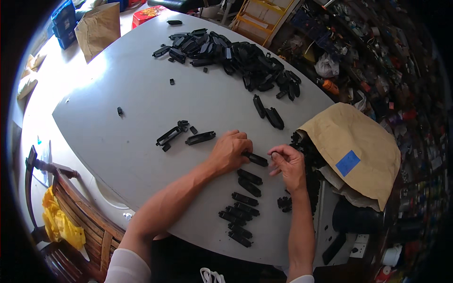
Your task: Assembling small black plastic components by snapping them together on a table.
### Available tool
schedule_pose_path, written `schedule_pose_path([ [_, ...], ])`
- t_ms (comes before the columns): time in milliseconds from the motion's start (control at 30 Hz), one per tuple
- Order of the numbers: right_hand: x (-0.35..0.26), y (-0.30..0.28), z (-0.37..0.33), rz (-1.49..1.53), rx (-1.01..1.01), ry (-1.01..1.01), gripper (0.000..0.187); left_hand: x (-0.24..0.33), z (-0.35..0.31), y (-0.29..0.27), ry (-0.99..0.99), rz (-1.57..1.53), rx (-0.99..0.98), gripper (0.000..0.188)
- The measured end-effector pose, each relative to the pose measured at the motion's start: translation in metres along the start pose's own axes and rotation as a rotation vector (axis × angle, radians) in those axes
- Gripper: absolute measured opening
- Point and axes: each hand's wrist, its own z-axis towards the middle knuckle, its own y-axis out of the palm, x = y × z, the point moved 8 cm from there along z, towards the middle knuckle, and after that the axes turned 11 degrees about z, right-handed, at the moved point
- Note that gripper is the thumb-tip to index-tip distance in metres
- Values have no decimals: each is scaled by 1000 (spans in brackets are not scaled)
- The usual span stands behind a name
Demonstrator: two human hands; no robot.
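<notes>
Casing of slim black plastic sitting right of centre at pale grey table; left hand curling around its left end; right hand nearly pinching, contents unclear. Likely handling light, stiff; long sides suiting grip.

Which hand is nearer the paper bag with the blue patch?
Right. The right hand is left of the paper bag; the left hand is farther left, at a black piece.
</notes>
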Motion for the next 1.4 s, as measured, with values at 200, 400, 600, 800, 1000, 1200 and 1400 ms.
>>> schedule_pose_path([
  [200, 13, 26, 17, -30, -84, 102, 12, -2, -2, -2, 23, -4, 44, 28],
  [400, 11, 41, 28, -167, -8, 181, 6, -4, -2, -2, 16, -31, 69, 28],
  [600, 16, 47, 33, -232, -23, 223, 10, -2, -2, -3, 30, -46, 110, 28],
  [800, 5, 42, 40, -618, -25, 4, 10, -1, 0, -3, 6, -50, 68, 27],
  [1000, 14, 40, 51, -728, -73, 85, 16, -6, -1, 1, 1, -65, 61, 27],
  [1200, 19, 26, 52, -778, -42, 198, 29, -6, -1, 0, 9, -58, 39, 28],
  [1400, 47, 12, 57, -508, -171, 278, 32, -4, 4, 3, -9, -98, 16, 30],
])
